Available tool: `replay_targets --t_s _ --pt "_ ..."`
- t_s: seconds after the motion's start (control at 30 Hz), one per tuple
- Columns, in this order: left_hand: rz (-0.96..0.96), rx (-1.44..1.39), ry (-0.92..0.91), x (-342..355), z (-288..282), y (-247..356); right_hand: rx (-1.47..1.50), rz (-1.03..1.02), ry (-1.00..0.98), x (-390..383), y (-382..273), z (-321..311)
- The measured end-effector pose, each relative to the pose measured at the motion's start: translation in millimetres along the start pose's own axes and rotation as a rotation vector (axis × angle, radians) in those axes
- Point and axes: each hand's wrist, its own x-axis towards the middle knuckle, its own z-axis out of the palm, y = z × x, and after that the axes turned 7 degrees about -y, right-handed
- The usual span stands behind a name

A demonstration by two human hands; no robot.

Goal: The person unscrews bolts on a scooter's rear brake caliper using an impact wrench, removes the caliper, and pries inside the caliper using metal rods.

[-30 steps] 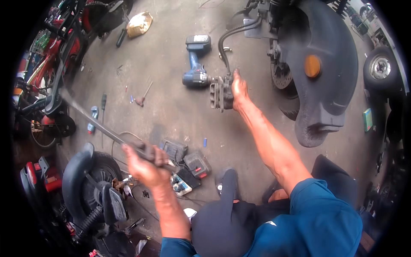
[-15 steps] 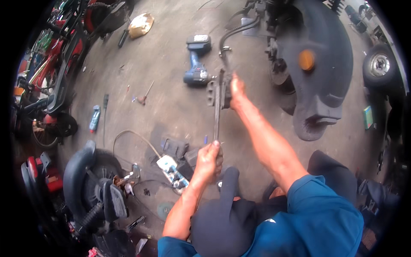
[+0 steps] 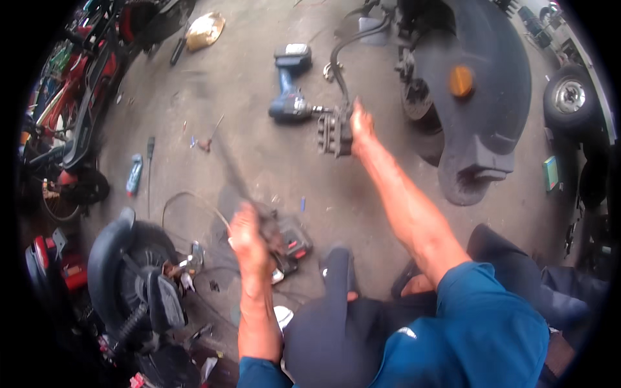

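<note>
My right hand (image 3: 361, 126) grips a dark, grimy brake caliper (image 3: 332, 134) at the upper middle, with a black hose (image 3: 338, 77) running up from it to the vehicle. Lower left of it, my left hand (image 3: 249, 236) is wrapped round a long metal bar (image 3: 228, 167), motion-blurred and angled up to the left, apart from the caliper. A blue cordless impact driver (image 3: 284, 101) lies on the floor just left of the caliper. To the caliper's right is a large dark grey fender (image 3: 482, 123) with an orange reflector (image 3: 461, 80).
A scooter wheel with mudguard (image 3: 116, 271) stands at lower left, parked bikes (image 3: 77, 103) along the left edge, a loose wheel (image 3: 570, 100) at far right. Battery packs (image 3: 292, 242), a cable (image 3: 187, 194), screwdrivers (image 3: 150, 161), a blue tube (image 3: 134, 174) and a tan bag (image 3: 204, 31) lie on the floor.
The bar swung rightward from the left to lie against the caliper, and has now swung back up-left, away from it, with my left hand. My right hand still holds the caliper.
</note>
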Motion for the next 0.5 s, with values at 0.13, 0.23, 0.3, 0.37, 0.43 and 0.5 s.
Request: replay_targets --t_s 0.13,0.23,0.3,0.37,0.43,0.5 --pt "0.209 -0.048 0.236 10 -1 -25 0.05 0.077 -0.104 -7 3 35" --pt "-0.396 0.166 -0.338 7 21 -64 0.075 0.046 -0.137 31 23 5" --pt "-0.165 0.231 -0.211 3 16 -50 0.025 0.009 -0.064 47 25 -6" --pt "0.009 0.2 -0.093 -1 6 -23 0.04 0.081 -0.1 29 14 -4" --pt "0.144 -0.011 -0.021 5 9 -28 0.039 0.061 -0.151 32 6 -8" --pt "0.127 0.156 -0.023 8 -1 -57 0.053 0.086 -0.155 21 15 17"
